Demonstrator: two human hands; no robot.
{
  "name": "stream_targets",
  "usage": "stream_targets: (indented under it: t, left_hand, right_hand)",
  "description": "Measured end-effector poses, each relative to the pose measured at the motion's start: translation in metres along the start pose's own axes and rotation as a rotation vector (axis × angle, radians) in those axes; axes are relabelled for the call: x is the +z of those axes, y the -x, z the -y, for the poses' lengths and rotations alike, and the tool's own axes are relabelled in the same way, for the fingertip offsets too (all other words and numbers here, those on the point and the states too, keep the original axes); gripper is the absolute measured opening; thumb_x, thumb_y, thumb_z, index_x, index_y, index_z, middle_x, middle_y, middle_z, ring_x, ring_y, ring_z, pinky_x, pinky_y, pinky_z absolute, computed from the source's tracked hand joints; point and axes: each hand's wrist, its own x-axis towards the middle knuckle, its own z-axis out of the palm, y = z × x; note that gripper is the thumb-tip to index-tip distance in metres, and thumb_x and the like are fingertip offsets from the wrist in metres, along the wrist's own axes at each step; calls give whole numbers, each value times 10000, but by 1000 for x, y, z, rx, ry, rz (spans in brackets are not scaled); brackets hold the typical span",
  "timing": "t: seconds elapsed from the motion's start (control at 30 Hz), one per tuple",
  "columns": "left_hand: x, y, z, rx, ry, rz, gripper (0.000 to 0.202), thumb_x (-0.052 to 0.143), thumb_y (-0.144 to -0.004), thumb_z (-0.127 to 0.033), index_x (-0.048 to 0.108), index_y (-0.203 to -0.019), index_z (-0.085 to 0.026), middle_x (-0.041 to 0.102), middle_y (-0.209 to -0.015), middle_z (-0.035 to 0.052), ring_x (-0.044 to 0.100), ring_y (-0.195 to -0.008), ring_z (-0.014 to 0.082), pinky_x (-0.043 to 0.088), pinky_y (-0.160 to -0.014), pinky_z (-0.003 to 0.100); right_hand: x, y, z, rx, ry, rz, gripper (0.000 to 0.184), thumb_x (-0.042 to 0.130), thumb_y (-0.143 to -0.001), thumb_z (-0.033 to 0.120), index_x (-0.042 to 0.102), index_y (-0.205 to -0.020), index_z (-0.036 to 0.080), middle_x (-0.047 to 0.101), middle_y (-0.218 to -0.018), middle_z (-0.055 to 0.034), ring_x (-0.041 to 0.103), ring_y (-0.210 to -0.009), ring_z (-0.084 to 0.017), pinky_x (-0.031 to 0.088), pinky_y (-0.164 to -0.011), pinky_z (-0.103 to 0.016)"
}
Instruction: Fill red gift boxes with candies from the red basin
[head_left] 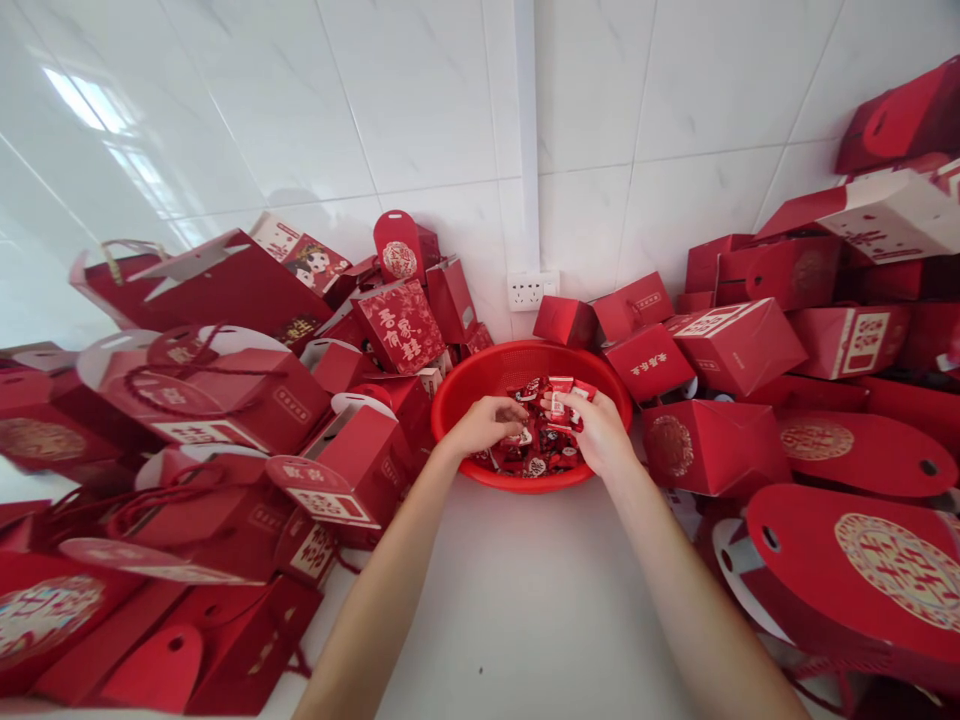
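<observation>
A round red plastic basket [525, 483] stands by the wall with small red wrapped candies [534, 466] heaped in it. My right hand [602, 432], over the basket's right side, is closed on a few red and white candy packets [559, 398]. Over the left side, my left hand [486, 424] is bent down into the basket with its fingers curled together. A small whitish and red wrapped candy [523, 436] shows at its fingertips, partly covered by them.
Red gift boxes [397, 325] with cord handles are piled to the left. More red boxes [716, 447] are stacked along the right side. A wall socket [531, 291] sits on the tiled wall behind the basket. The white tabletop [536, 600] lies between my forearms.
</observation>
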Motion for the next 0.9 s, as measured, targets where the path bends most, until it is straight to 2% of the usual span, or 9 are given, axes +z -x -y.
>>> stream_targets:
  t: [0.1, 0.23, 0.4, 0.53, 0.7, 0.83, 0.9]
  left_hand:
    - [-3, 2, 0, 72, 125, -65, 261, 637, -705, -240, 734, -934, -161, 755, -957, 58, 677, -897, 195, 531, -856, 310]
    - [-6, 2, 4, 142, 369, -144, 271, 702, -635, -208, 750, -899, -173, 749, -915, 45, 671, -908, 202, 538, -853, 324]
    - [-5, -1, 9, 227, 501, -242, 357, 801, -628, -234, 738, -971, -156, 738, -954, 60, 678, -928, 202, 544, -901, 363]
    - [-3, -1, 9, 289, 496, -226, 360, 810, -667, -255, 729, -1003, -156, 736, -982, 70, 684, -947, 206, 543, -927, 379]
    - [0, 2, 3, 340, 411, -143, 358, 781, -714, -239, 725, -1057, -152, 754, -1005, 86, 701, -966, 221, 542, -955, 402]
    - [2, 5, -4, 306, 349, -179, 379, 766, -727, -251, 711, -1083, -136, 761, -1016, 104, 706, -984, 239, 546, -954, 405]
    - [2, 7, -8, 303, 328, -256, 375, 750, -740, -268, 695, -1087, -137, 751, -1057, 112, 705, -980, 235, 554, -937, 389]
  right_hand:
    - [0, 0, 0, 10, 3, -3, 237, 781, -547, 248, 711, -768, 199, 732, -697, -3, 710, -733, -204, 548, -692, -318]
    - [1, 0, 0, 44, 35, 10, 287, 786, -534, 252, 711, -807, 208, 723, -699, 4, 709, -771, -217, 542, -712, -331]
    - [2, 4, 3, 86, 120, 90, 300, 796, -539, 258, 718, -823, 205, 745, -762, -2, 686, -728, -194, 528, -676, -315]
    - [3, 7, 4, 123, 158, 169, 347, 825, -542, 257, 736, -872, 199, 766, -810, -17, 704, -760, -206, 550, -728, -333]
    - [-1, 4, 2, 92, 165, 176, 388, 868, -534, 263, 723, -887, 197, 774, -858, -21, 701, -771, -190, 546, -731, -314]
    - [-2, 4, -2, 34, 175, 148, 384, 866, -530, 255, 711, -876, 197, 767, -836, -17, 702, -763, -200, 552, -728, -326]
    - [-1, 3, -3, 9, 178, 130, 358, 851, -543, 263, 707, -865, 200, 767, -845, -21, 704, -785, -217, 554, -731, -335]
